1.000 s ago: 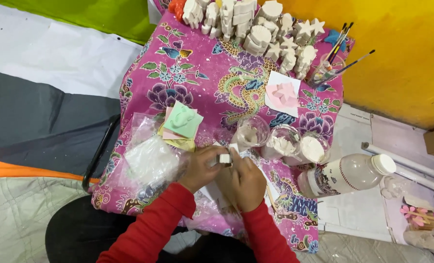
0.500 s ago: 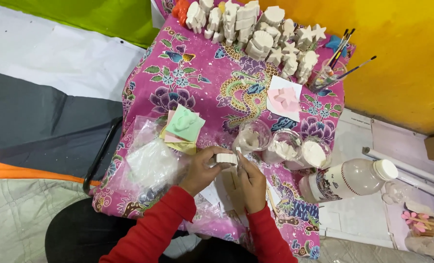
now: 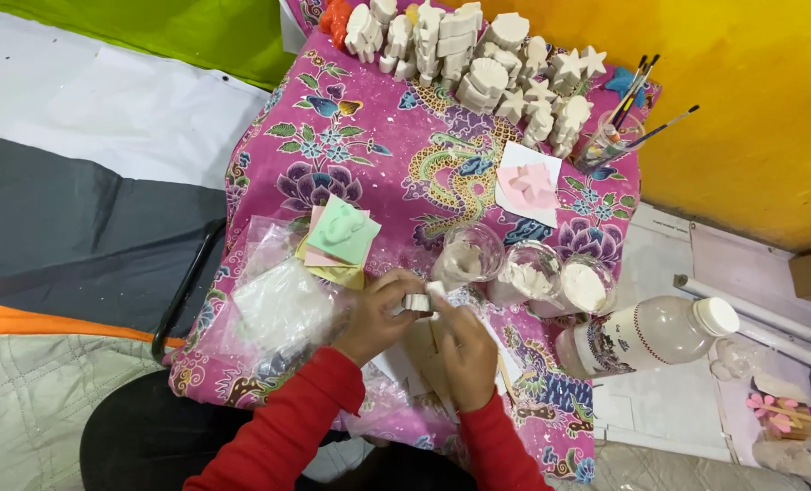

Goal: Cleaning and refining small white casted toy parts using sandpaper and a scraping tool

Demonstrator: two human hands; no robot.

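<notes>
My left hand (image 3: 375,315) and my right hand (image 3: 463,341) meet over the near part of a small table covered with a pink flowered cloth (image 3: 396,173). Between their fingertips they pinch a small white plaster piece (image 3: 416,300). Both arms wear red sleeves. Just beyond the hands stand three clear plastic cups (image 3: 525,277) holding white powder or paste. A clear plastic bag (image 3: 282,305) with white contents lies left of my left hand.
A stack of coloured flat moulds (image 3: 342,238) lies left of the cups. A pink mould rests on white paper (image 3: 528,185). Several white plaster figures (image 3: 478,55) line the far edge. A jar with paintbrushes (image 3: 605,141) stands far right. A plastic bottle (image 3: 646,336) lies right.
My hands have stayed together at the white piece, shifting only slightly. The view has drifted a little.
</notes>
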